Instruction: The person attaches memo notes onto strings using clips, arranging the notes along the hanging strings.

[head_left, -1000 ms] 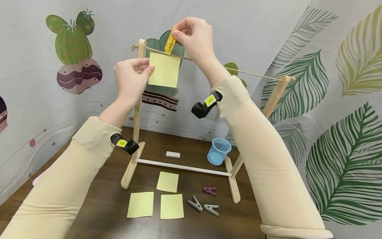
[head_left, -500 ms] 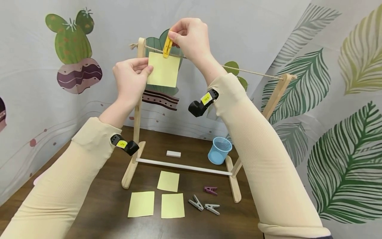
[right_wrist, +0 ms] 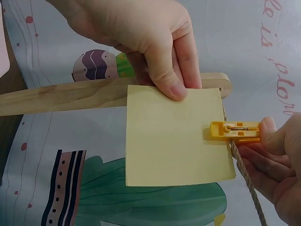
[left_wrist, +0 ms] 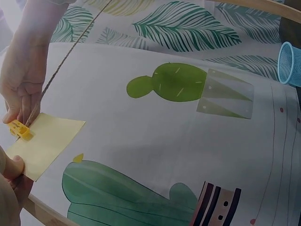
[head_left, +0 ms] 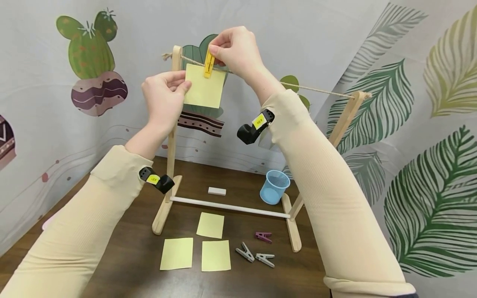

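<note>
My left hand (head_left: 164,95) pinches the left edge of a yellow sticky note (head_left: 204,93) between thumb and fingers, holding it upright against the rope (head_left: 316,88). From the right, my right hand (head_left: 236,54) pinches the handle end of a yellow clothespin (head_left: 209,63). The clothespin's tip lies over the note's top edge and the rope, as the right wrist view shows with the clothespin (right_wrist: 235,130) overlapping the note (right_wrist: 174,146). In the left wrist view the clothespin (left_wrist: 19,130) sits at the note's edge beside the rope.
The rope runs between two wooden posts (head_left: 344,118) joined low down by a white bar (head_left: 231,208). On the brown table lie several sticky notes (head_left: 216,255), grey clothespins (head_left: 265,259), a purple clothespin (head_left: 263,236), a white block (head_left: 217,191) and a blue mesh cup (head_left: 274,188).
My right hand has brought the yellow clothespin down and slightly left, from above the rope onto the note's top edge. My left hand and the note have barely moved.
</note>
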`<state>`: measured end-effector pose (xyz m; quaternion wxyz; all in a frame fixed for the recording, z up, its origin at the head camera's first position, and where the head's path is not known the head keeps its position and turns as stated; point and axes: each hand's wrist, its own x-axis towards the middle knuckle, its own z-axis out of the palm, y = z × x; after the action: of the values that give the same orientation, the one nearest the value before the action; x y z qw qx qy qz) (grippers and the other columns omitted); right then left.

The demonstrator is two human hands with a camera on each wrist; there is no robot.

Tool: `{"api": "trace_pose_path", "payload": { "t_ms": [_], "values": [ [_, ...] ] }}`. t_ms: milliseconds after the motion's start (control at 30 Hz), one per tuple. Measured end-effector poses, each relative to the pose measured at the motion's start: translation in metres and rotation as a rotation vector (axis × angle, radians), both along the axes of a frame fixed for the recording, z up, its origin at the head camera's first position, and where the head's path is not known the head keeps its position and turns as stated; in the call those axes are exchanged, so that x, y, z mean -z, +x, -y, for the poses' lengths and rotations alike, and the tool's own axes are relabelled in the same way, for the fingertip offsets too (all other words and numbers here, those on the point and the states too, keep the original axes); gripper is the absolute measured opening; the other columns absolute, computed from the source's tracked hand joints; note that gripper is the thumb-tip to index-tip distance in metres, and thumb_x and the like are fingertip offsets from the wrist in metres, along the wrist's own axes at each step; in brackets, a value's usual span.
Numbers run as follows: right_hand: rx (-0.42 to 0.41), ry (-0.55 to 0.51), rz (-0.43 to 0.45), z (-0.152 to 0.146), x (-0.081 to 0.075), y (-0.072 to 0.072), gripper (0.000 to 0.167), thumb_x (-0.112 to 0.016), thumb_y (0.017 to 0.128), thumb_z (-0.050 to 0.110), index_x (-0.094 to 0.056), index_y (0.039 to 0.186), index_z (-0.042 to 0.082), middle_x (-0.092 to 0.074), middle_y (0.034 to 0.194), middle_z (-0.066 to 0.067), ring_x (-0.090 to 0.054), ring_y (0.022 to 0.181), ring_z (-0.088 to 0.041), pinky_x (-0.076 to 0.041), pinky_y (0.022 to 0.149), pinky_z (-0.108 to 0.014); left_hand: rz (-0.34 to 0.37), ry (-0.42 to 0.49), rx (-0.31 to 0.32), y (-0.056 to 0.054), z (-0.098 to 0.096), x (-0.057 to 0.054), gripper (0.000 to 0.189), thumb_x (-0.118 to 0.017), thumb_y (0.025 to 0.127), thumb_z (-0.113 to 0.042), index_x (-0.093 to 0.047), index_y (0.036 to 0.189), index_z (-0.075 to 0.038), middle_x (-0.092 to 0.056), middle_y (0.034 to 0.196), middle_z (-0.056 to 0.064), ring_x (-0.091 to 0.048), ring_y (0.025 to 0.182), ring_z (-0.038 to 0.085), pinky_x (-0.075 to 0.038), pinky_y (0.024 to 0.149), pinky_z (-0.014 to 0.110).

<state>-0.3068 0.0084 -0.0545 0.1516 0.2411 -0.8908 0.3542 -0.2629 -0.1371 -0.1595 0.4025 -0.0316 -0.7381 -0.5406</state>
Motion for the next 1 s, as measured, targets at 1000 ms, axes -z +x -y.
{"api": "trace_pose_path", "payload": {
  "t_ms": [1000],
  "values": [
    [-0.172, -0.393, -0.328, -0.04, 0.028, 0.023, 0.022, -0.066, 0.093, 0.01, -0.069, 0.112, 0.0, -0.071, 0.109, -0.009, -0.067, 0.093, -0.01, -0.051, 0.087, -0.018, 0.011, 0.21, 0.104, 0.016, 0.004, 0.023, 0.033, -0.075, 0.087, -0.02, -0.072, 0.116, -0.005, -0.075, 0.105, 0.012, -0.071, 0.08, 0.002, -0.055, 0.08, 0.017]
  ]
}}
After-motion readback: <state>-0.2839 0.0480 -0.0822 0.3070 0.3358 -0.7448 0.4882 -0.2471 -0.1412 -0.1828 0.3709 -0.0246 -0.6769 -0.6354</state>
